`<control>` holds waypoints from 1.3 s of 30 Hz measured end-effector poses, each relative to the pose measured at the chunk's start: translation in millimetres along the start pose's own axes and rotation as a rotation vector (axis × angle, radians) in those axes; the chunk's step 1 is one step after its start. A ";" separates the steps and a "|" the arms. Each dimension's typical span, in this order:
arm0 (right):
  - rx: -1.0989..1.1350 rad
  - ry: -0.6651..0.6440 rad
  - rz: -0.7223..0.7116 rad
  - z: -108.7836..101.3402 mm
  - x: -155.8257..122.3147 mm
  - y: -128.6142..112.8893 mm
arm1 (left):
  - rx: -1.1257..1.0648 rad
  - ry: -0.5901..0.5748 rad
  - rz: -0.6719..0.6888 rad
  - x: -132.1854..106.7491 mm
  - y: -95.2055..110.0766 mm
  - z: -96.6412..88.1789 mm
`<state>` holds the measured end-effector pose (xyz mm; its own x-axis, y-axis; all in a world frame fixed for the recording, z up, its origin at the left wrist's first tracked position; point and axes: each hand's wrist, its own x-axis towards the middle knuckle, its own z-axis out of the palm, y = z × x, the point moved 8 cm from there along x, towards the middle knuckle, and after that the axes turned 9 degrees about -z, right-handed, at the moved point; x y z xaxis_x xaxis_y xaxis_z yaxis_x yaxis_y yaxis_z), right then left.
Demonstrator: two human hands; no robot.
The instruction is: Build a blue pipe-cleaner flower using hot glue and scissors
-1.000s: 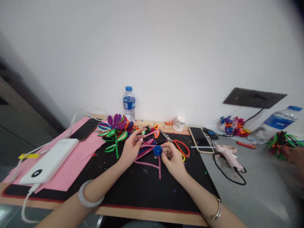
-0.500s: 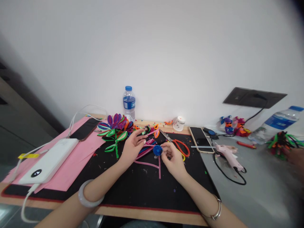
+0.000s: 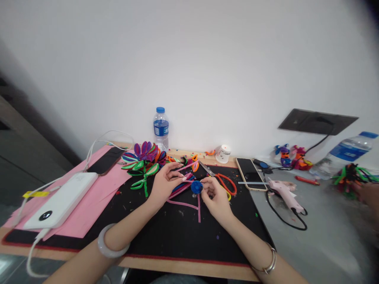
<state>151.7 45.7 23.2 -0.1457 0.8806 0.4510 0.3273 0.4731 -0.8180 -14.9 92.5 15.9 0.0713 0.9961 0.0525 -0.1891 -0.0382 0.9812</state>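
My right hand (image 3: 217, 200) pinches the edge of a small blue coiled pipe-cleaner disc (image 3: 196, 187) above the black mat. In my left hand (image 3: 166, 183), thumb and fingers close on a pink pipe cleaner (image 3: 187, 180) that reaches to the disc. Another pink strand slants up past the left fingertips. Below the hands, several pink, purple and blue pipe cleaners (image 3: 182, 204) lie on the mat. Scissors (image 3: 226, 184) with orange handles rest just beyond my right hand. Left of my left hand sits a colourful pipe-cleaner flower (image 3: 145, 161) with green leaves.
A water bottle (image 3: 161, 128) and a paper cup (image 3: 223, 154) stand by the wall. To the left are pink sheets (image 3: 111, 185), a phone and a white power bank (image 3: 63, 200). A glue gun (image 3: 286, 193) lies right; another person's hand (image 3: 367, 193) holds pipe cleaners at far right.
My left thumb and fingers have drawn together on the pink pipe cleaner beside the disc. My right hand and the blue disc have stayed almost still.
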 end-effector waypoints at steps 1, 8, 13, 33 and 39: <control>-0.001 0.000 0.000 0.0 -0.1 0.2 | 0.004 0.000 -0.002 -0.1 0.1 0.1; -0.010 0.002 -0.004 -0.2 -0.4 -0.7 | 0.044 0.012 -0.042 -1.4 0.2 -0.1; -0.013 0.004 -0.002 -0.3 -0.3 -0.1 | 0.092 0.014 -0.063 -2.6 1.0 0.2; -0.007 -0.003 -0.009 0.7 0.2 -0.9 | 0.243 0.052 -0.023 -2.3 1.2 -4.7; -0.013 0.002 0.000 -0.1 0.1 0.1 | 0.159 0.051 -0.021 -1.6 1.8 -4.0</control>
<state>151.8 45.8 23.2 -0.1435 0.8803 0.4521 0.3392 0.4729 -0.8132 -19.3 91.2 16.8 0.0230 0.9994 0.0260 -0.0302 -0.0253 0.9992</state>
